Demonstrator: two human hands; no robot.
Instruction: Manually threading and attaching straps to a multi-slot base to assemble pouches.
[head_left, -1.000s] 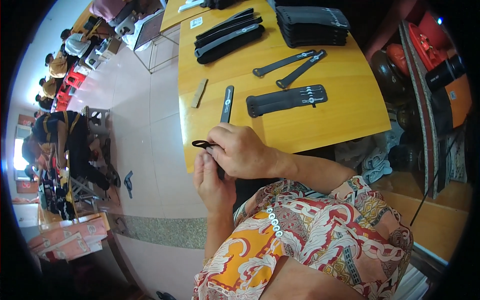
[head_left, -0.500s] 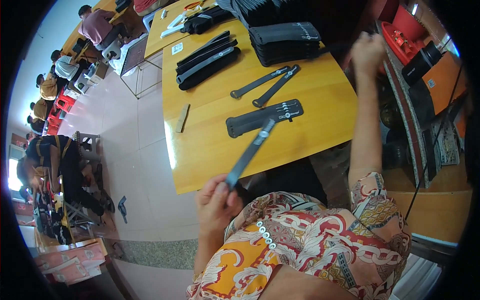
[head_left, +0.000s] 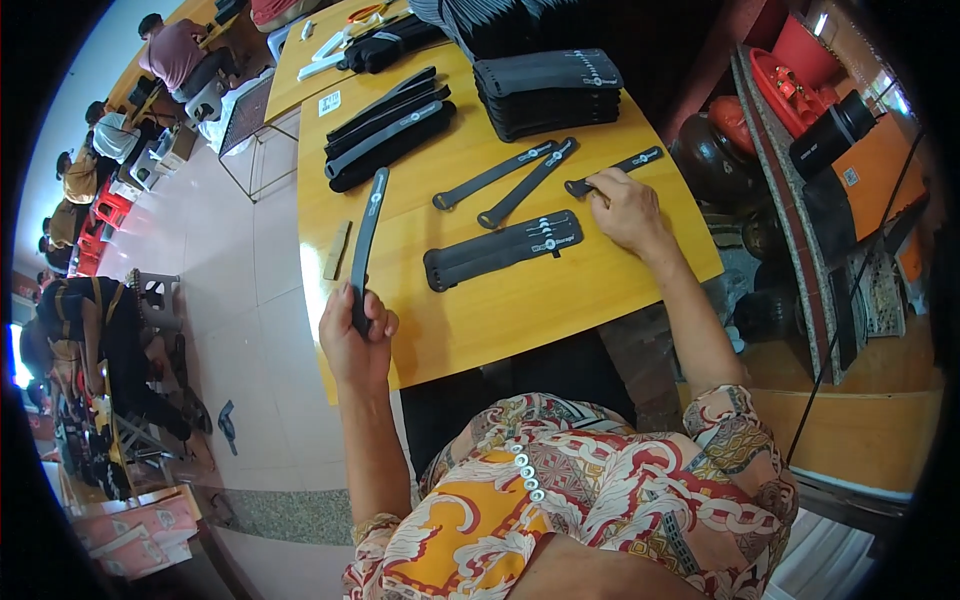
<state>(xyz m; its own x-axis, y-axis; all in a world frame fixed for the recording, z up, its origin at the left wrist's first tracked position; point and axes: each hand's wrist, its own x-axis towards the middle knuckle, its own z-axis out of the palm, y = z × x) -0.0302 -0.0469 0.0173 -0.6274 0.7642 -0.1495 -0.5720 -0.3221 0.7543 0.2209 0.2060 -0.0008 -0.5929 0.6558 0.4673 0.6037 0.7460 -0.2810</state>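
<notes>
My left hand is closed on the lower end of a black hook-and-loop strap, held upright over the table's left side. At the right, my right hand pinches the near end of another black strap, which lies along the tabletop. Between my hands lies a flat bundle of wide black straps with white print. Just beyond it, two loose straps, one and another, rest with their far ends almost together.
On the yellow table stand a tall stack of black straps and a lower pile. A small wooden strip lies near the left edge. To the right is a shelf with a red basin and a black cylinder. People sit far left.
My left hand has moved up and left, its strap now upright. My right hand has come down from beyond the table's right edge onto the tabletop, with a strap lying under its fingers.
</notes>
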